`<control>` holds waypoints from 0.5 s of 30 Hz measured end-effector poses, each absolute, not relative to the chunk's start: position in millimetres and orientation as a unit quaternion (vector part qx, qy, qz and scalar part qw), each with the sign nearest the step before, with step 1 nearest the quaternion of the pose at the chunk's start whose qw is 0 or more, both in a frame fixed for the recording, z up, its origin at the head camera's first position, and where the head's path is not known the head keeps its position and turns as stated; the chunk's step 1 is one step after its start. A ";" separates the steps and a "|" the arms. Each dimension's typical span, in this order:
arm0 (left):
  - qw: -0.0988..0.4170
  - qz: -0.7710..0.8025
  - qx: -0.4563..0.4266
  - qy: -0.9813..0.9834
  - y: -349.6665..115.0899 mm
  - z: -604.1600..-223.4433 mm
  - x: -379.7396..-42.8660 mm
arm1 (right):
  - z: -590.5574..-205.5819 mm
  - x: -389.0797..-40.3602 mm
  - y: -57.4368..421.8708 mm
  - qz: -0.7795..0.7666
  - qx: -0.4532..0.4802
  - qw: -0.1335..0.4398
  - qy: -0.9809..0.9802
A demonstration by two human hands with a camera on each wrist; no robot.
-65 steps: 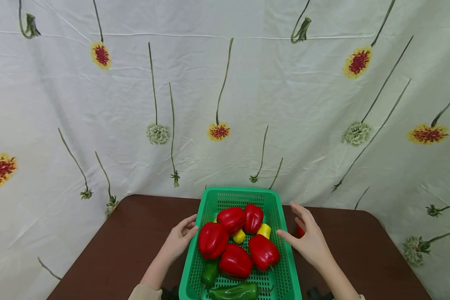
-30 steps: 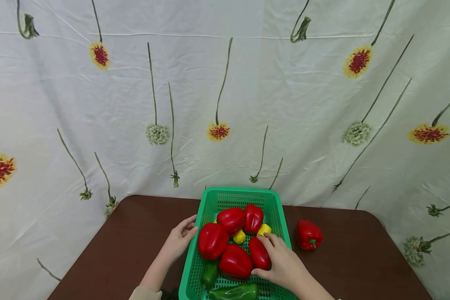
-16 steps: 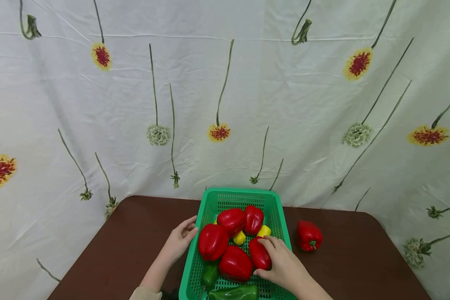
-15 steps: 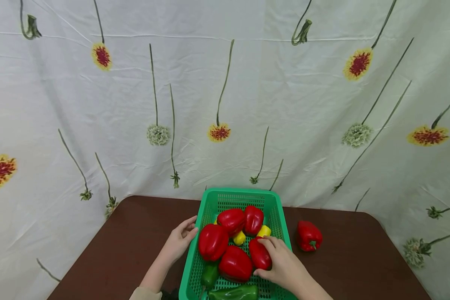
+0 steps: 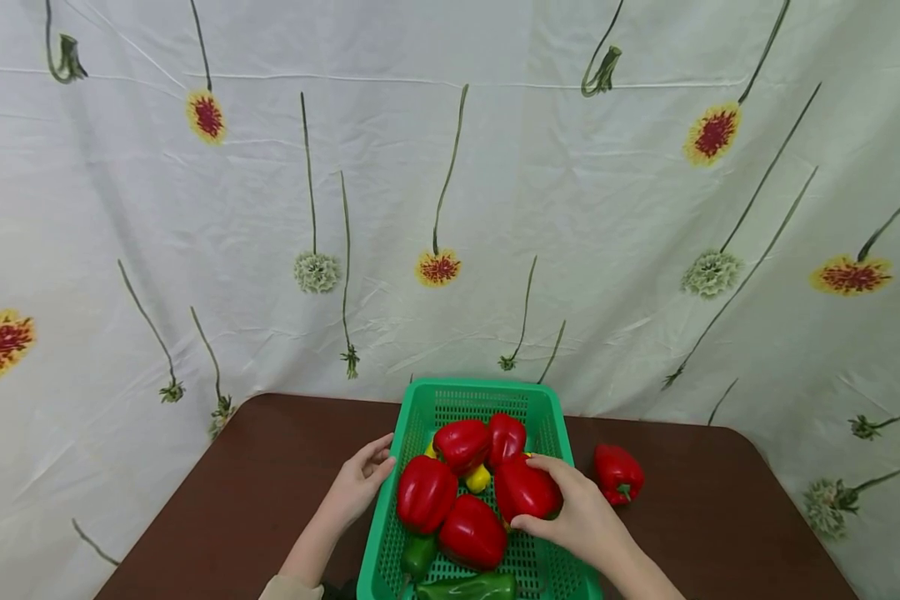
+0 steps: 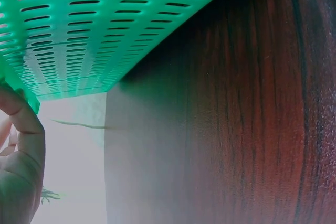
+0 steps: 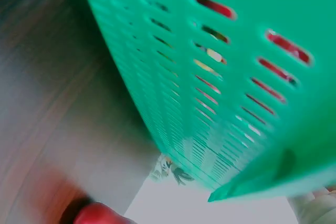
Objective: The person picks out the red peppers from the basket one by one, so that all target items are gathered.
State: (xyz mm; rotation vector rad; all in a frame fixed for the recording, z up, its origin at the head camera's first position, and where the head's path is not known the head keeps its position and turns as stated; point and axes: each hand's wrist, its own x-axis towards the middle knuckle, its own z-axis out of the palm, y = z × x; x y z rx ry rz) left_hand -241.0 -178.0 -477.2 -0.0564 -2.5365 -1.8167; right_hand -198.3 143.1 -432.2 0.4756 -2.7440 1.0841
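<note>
In the head view, my right hand [image 5: 581, 512] grips a red bell pepper [image 5: 523, 490] over the right side of a green perforated basket [image 5: 375, 542]. Its thumb is on the near side and its fingers on the far side. My left hand [image 5: 356, 479] rests with loosely bent fingers against the basket's left rim. The left wrist view shows its fingers [image 6: 23, 129] at the rim. In the basket lie several other red peppers [image 5: 472, 532], a small yellow pepper [image 5: 477, 478] and green peppers [image 5: 468, 587]. The right wrist view shows mainly the basket wall [image 7: 210, 77].
Another red bell pepper [image 5: 618, 473] lies on the dark brown table [image 5: 270, 467], just right of the basket. Behind the table hangs a white cloth [image 5: 390, 333] printed with flowers.
My right hand came in from beyond the basket's right rim and took hold of a red bell pepper. The pepper has now risen off the basket floor. My left hand has stayed put.
</note>
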 end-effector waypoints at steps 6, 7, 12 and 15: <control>0.011 -0.581 -0.017 -0.814 -178.0 -476.7 -239.9 | -420.8 -200.4 152.6 0.433 0.109 0.085 -0.891; 0.010 -0.581 -0.017 -0.814 -178.1 -476.7 -239.7 | -419.2 -200.5 154.9 0.441 0.104 0.087 -0.887; 0.012 -0.580 -0.016 -0.815 -178.5 -477.3 -238.8 | -413.5 -202.8 167.2 0.479 0.086 0.101 -0.867; 0.013 -0.581 -0.018 -0.814 -178.3 -477.4 -238.7 | -411.2 -205.7 175.8 0.508 0.065 0.105 -0.852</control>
